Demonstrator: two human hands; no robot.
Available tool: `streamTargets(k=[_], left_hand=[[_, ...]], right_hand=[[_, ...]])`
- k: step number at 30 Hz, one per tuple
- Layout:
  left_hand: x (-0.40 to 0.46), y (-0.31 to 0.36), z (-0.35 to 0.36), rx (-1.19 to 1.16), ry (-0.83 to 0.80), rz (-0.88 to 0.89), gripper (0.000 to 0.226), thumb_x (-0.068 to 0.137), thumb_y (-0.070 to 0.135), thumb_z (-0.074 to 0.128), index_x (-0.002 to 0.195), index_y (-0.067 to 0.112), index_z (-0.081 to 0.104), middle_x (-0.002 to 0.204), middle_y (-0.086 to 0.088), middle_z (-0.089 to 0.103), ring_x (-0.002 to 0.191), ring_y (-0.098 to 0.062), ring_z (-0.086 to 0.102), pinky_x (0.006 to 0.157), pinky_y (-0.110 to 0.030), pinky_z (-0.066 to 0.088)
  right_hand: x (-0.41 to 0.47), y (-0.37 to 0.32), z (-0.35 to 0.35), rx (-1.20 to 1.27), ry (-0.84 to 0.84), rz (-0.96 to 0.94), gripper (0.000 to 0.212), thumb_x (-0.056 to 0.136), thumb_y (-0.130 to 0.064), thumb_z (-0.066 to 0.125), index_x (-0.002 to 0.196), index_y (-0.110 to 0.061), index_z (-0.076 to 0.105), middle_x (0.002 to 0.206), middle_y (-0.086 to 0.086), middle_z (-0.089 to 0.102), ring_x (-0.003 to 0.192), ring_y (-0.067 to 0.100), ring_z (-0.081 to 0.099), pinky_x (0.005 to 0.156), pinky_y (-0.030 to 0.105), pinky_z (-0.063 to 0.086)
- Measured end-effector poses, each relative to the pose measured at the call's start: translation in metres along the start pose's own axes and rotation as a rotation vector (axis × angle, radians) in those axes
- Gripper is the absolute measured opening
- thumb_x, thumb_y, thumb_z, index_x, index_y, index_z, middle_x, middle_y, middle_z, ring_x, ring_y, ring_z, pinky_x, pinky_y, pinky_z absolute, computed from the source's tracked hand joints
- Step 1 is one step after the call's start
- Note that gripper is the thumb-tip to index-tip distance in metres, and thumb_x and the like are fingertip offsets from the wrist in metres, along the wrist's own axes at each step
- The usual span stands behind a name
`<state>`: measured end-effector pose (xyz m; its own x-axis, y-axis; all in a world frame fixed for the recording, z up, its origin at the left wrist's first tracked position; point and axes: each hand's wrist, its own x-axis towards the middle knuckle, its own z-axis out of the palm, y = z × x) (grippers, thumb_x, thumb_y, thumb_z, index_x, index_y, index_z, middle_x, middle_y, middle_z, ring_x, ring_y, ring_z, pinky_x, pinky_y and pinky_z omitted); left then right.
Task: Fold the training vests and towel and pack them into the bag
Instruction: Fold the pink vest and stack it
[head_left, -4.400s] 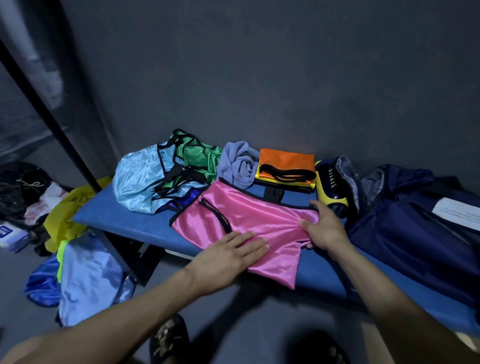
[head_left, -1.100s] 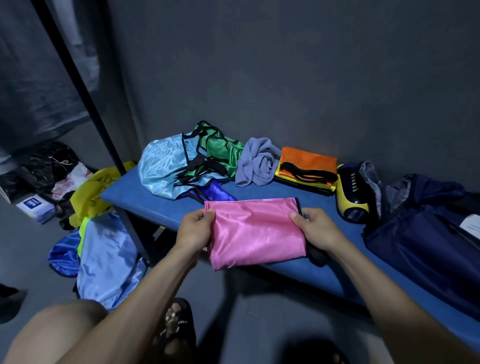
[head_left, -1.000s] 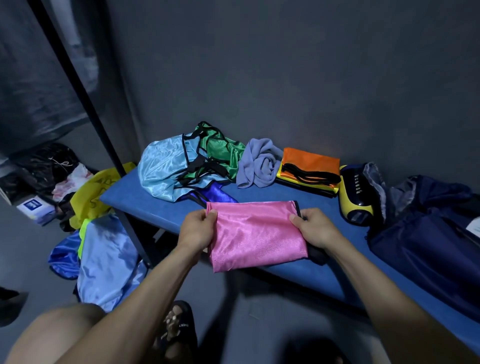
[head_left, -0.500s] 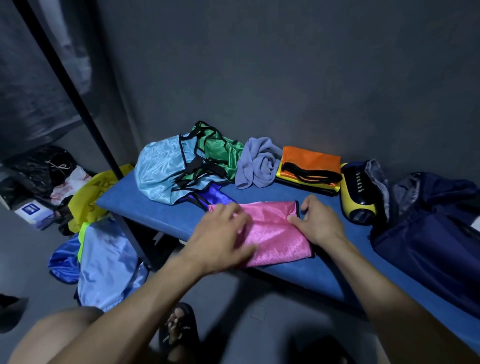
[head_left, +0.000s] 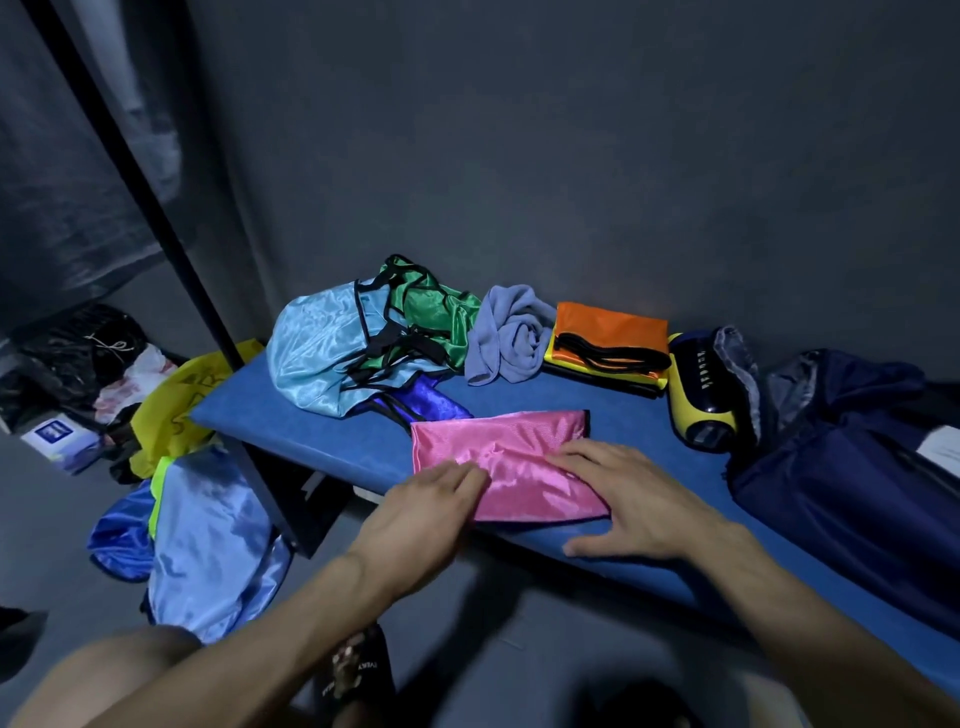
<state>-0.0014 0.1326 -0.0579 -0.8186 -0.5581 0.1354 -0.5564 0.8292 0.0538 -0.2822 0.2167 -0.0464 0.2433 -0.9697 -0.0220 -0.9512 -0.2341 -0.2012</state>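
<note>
A folded pink vest (head_left: 506, 457) lies flat near the front edge of the blue bench (head_left: 291, 415). My left hand (head_left: 421, 519) presses flat on its lower left corner, fingers straight. My right hand (head_left: 623, 493) lies flat across its right side. Behind it sits a heap of light blue (head_left: 311, 348), green (head_left: 436, 312) and dark blue (head_left: 431, 402) vests. A crumpled grey-blue towel (head_left: 511, 332) lies beside a folded orange and yellow stack (head_left: 610, 338). The navy bag (head_left: 852, 457) lies open at the right.
A yellow and navy object (head_left: 698, 400) sits between the folded stack and the bag. A black pole (head_left: 140, 171) slants down at the left. On the floor to the left lie blue vests (head_left: 208, 540), a yellow cloth (head_left: 171, 400) and black bags (head_left: 67, 353).
Both hands pinched the pink vest's upper corners a second ago, then folded it over. Now both palms lie flat on the smaller folded vest, smoothing it toward the bench's front edge.
</note>
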Motion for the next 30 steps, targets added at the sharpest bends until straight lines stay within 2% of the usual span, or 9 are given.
streamTargets(k=[2, 3, 5, 7, 12, 17, 23, 26, 30], left_hand=[[0.004, -0.009, -0.017, -0.132, -0.021, -0.017, 0.033, 0.091, 0.029, 0.040, 0.121, 0.020, 0.047, 0.117, -0.004, 0.063, 0.104, -0.033, 0.062, 0.080, -0.045, 0.053], [0.008, -0.014, -0.026, -0.189, -0.017, 0.002, 0.035, 0.090, 0.032, 0.037, 0.121, 0.020, 0.049, 0.114, -0.005, 0.065, 0.102, -0.033, 0.062, 0.080, -0.044, 0.052], [0.020, -0.025, -0.047, -0.310, -0.028, 0.043, 0.033, 0.090, 0.031, 0.039, 0.113, 0.017, 0.057, 0.102, -0.003, 0.069, 0.093, -0.024, 0.064, 0.078, -0.036, 0.049], [0.033, -0.031, -0.073, -0.454, -0.093, 0.057, 0.025, 0.090, 0.030, 0.044, 0.099, 0.014, 0.062, 0.087, 0.004, 0.067, 0.079, -0.009, 0.061, 0.070, -0.027, 0.044], [0.061, -0.049, -0.118, -1.062, -0.194, -0.067, 0.024, 0.087, 0.014, 0.059, 0.097, -0.007, 0.063, 0.087, -0.026, 0.063, 0.076, -0.028, 0.057, 0.068, -0.035, 0.044], [0.097, -0.057, -0.087, -1.313, -0.222, -0.370, 0.007, 0.092, 0.005, 0.064, 0.087, 0.005, 0.069, 0.074, -0.011, 0.058, 0.057, -0.016, 0.050, 0.050, -0.021, 0.036], [0.129, -0.054, -0.023, -1.213, -0.108, -0.664, 0.013, 0.096, 0.000, 0.064, 0.106, 0.007, 0.058, 0.067, -0.007, 0.055, 0.048, -0.013, 0.048, 0.044, -0.020, 0.040], [0.144, -0.063, -0.008, -0.998, -0.004, -0.634, 0.028, 0.095, 0.012, 0.070, 0.123, 0.008, 0.063, 0.093, -0.007, 0.068, 0.075, -0.018, 0.062, 0.066, -0.026, 0.049], [0.150, -0.066, -0.011, -0.561, 0.086, -0.467, 0.041, 0.098, 0.023, 0.066, 0.135, 0.010, 0.059, 0.125, -0.011, 0.066, 0.111, -0.027, 0.063, 0.097, -0.034, 0.048]], right_hand=[[-0.002, 0.000, 0.003, 0.057, 0.049, 0.016, 0.088, 0.080, -0.068, 0.066, 0.154, -0.030, 0.038, 0.154, -0.014, 0.040, 0.139, 0.006, 0.037, 0.116, 0.022, 0.022], [-0.002, -0.001, 0.003, 0.096, 0.097, 0.015, 0.073, 0.082, -0.057, 0.068, 0.147, -0.030, 0.047, 0.144, -0.013, 0.051, 0.129, 0.008, 0.048, 0.111, 0.023, 0.032], [0.000, -0.002, 0.003, 0.217, 0.222, 0.026, 0.039, 0.084, -0.033, 0.067, 0.122, -0.030, 0.065, 0.108, -0.013, 0.067, 0.095, 0.010, 0.062, 0.086, 0.033, 0.049], [-0.002, -0.003, -0.006, 0.443, 0.275, 0.115, 0.018, 0.088, -0.021, 0.072, 0.103, -0.031, 0.072, 0.082, -0.009, 0.069, 0.073, 0.011, 0.062, 0.067, 0.033, 0.046], [-0.017, -0.008, -0.057, 1.167, 0.316, 0.291, 0.025, 0.081, -0.011, 0.078, 0.105, -0.005, 0.073, 0.095, 0.008, 0.077, 0.085, 0.019, 0.072, 0.079, 0.028, 0.056], [-0.005, 0.007, -0.055, 1.437, 0.178, 0.642, 0.025, 0.092, -0.011, 0.071, 0.117, -0.007, 0.072, 0.103, 0.013, 0.077, 0.085, 0.023, 0.075, 0.074, 0.038, 0.064], [0.018, 0.027, -0.029, 1.301, 0.161, 0.969, 0.026, 0.095, -0.018, 0.072, 0.115, -0.002, 0.071, 0.089, 0.011, 0.079, 0.069, 0.019, 0.075, 0.065, 0.035, 0.063], [0.020, 0.032, -0.034, 1.252, 0.105, 0.970, 0.034, 0.096, -0.030, 0.071, 0.113, 0.000, 0.070, 0.095, 0.017, 0.078, 0.078, 0.030, 0.077, 0.062, 0.038, 0.063], [0.014, 0.034, -0.037, 1.213, 0.041, 0.995, 0.044, 0.096, -0.041, 0.069, 0.108, 0.002, 0.069, 0.085, 0.015, 0.074, 0.072, 0.029, 0.076, 0.061, 0.040, 0.062]])
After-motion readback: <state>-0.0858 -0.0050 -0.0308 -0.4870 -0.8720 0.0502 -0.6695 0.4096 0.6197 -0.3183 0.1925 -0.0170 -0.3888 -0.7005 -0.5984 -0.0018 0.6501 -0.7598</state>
